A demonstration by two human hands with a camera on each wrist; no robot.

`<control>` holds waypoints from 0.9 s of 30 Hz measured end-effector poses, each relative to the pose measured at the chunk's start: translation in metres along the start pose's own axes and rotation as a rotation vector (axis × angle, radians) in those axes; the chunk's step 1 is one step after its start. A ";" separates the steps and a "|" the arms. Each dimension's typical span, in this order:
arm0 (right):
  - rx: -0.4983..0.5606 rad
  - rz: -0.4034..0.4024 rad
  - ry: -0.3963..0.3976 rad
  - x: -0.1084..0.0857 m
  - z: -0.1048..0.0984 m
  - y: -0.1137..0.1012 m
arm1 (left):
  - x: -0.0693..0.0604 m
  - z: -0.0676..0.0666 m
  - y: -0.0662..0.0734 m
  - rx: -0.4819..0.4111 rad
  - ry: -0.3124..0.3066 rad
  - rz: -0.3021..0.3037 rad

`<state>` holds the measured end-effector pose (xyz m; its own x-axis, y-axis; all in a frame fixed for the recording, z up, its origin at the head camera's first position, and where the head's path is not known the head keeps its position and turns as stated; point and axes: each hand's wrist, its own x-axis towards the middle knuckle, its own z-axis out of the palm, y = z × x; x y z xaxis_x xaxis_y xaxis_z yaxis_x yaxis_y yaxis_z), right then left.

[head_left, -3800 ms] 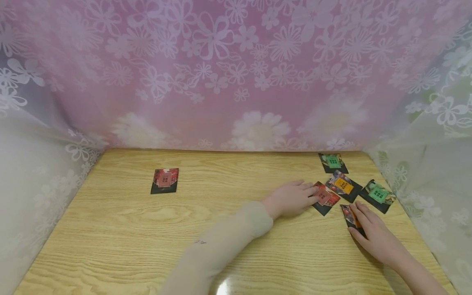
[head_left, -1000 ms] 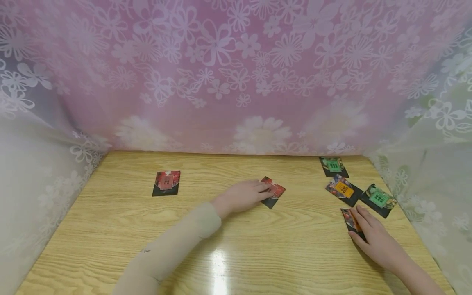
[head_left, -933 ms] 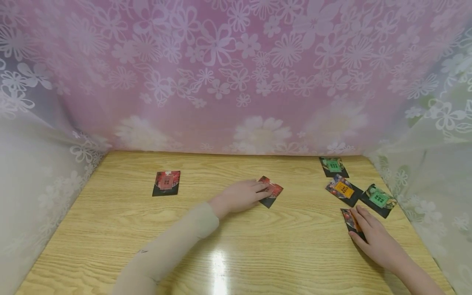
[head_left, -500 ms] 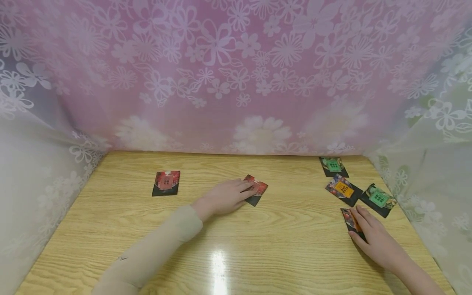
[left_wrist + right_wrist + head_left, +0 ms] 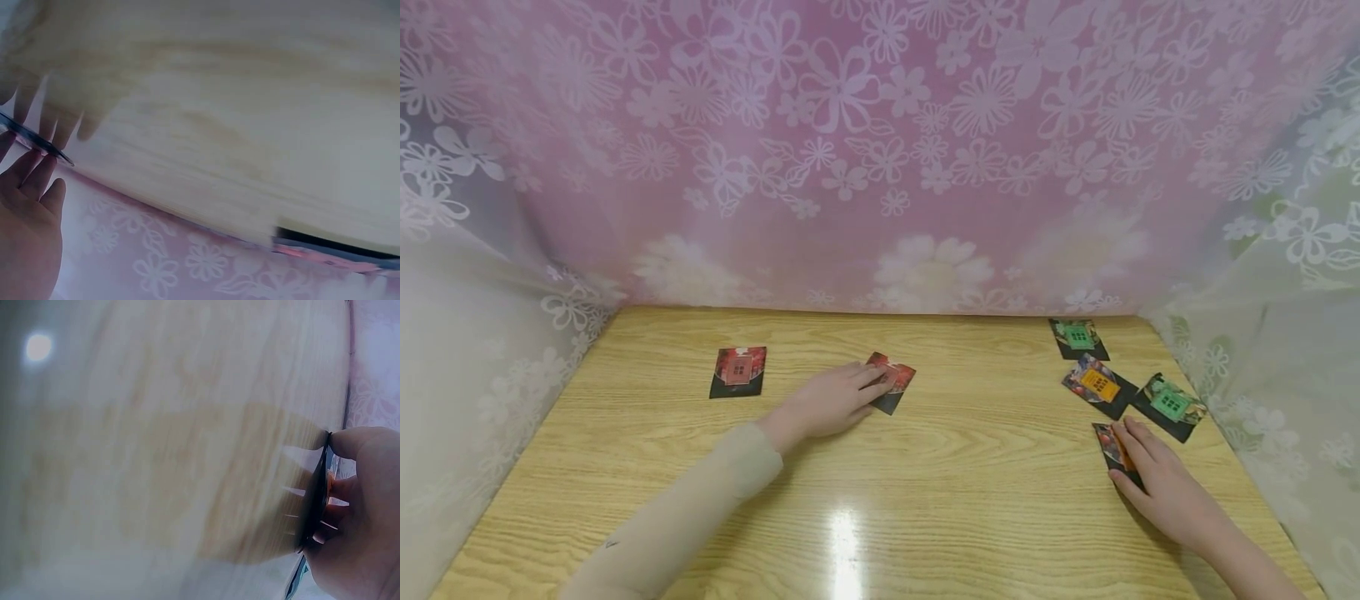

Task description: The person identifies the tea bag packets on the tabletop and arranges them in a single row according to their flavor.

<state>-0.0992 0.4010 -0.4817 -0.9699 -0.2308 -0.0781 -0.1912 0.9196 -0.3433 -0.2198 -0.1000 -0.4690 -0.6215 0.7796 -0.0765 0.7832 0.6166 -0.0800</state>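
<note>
My left hand (image 5: 835,399) lies with its fingers extended on a small flat packet (image 5: 896,390), red and black, near the middle of the table. The fingers cover that packet's left part. In the left wrist view, the fingertips touch the thin edge-on packet (image 5: 37,142). Towards the right side, my right hand (image 5: 1165,479) rests on an orange-labelled packet (image 5: 1112,446), fingers on top and thumb along its near edge. Seen from the right wrist, this packet (image 5: 317,500) is a dark edge under the fingers. Another red packet (image 5: 738,372) lies alone at the left.
A second orange-labelled packet (image 5: 1099,385) lies beyond my right hand. Near it are two green-labelled packets, one at the back (image 5: 1078,338) and one by the right edge (image 5: 1171,406). Floral curtains (image 5: 880,167) enclose the wooden table (image 5: 970,517) at the back and sides.
My left hand has slid the red packet leftward, from beside the packets at the right to the middle of the table. My right hand stays on the orange-labelled packet.
</note>
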 end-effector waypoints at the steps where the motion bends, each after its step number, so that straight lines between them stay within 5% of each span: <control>1: 0.000 0.000 -0.001 0.000 0.000 0.000 | -0.003 0.001 -0.001 -0.007 -0.004 -0.008; 12: -0.010 -0.001 0.002 0.001 0.000 0.000 | -0.034 0.002 -0.014 -0.114 -0.019 -0.113; 27: -0.011 -0.011 0.012 0.002 0.001 0.003 | -0.068 0.009 -0.031 -0.127 0.032 -0.187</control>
<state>-0.1013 0.4026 -0.4839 -0.9694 -0.2373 -0.0627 -0.2037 0.9204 -0.3337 -0.2025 -0.1730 -0.4699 -0.7572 0.6520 -0.0398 0.6510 0.7583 0.0357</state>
